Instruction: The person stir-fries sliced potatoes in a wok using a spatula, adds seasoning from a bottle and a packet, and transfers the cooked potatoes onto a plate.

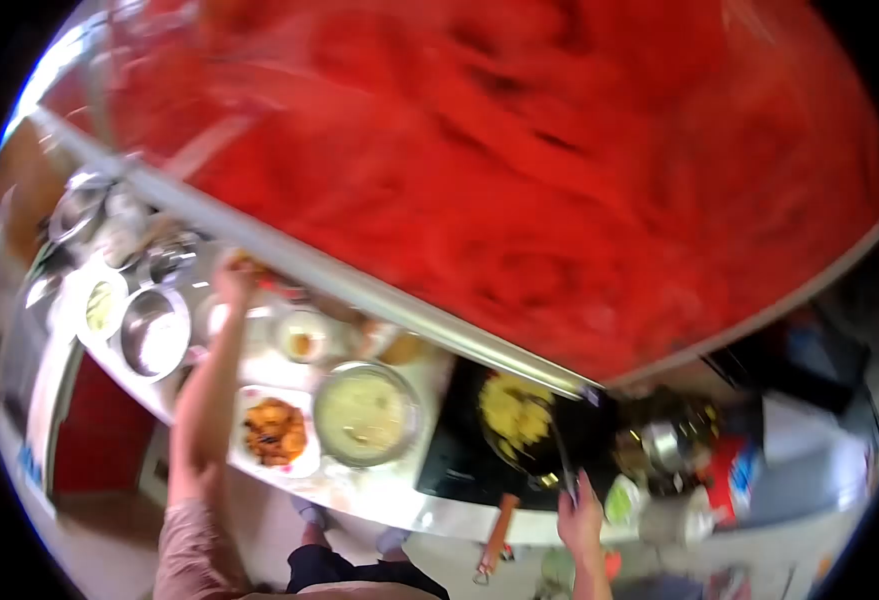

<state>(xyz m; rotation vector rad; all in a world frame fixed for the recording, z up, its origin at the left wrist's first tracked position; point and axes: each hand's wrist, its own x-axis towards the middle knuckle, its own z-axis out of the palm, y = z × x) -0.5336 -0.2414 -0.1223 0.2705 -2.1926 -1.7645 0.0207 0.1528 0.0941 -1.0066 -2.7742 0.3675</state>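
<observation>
My right hand [580, 515] is closed around the handle of a spatula [564, 460], whose far end reaches into the wok. Yellow food in chunks [515, 412] lies in the dark wok [521, 462], and the wok's wooden handle [500, 530] points toward me, apart from my hand. On the left, my left hand [234, 278] reaches across the counter to its back, beside small red and orange items [267, 282]. Blur hides its fingers and whether it holds anything. Near that forearm is a white bowl with a little brown content [302, 336].
A glossy red cabinet [519, 190] hangs low across the upper view. Along the counter [359, 492] stand a large metal bowl of pale liquid [363, 414], a square plate of browned food [276, 432] and a metal pot [155, 332]. Bottles [667, 443] crowd the right of the stove [454, 440].
</observation>
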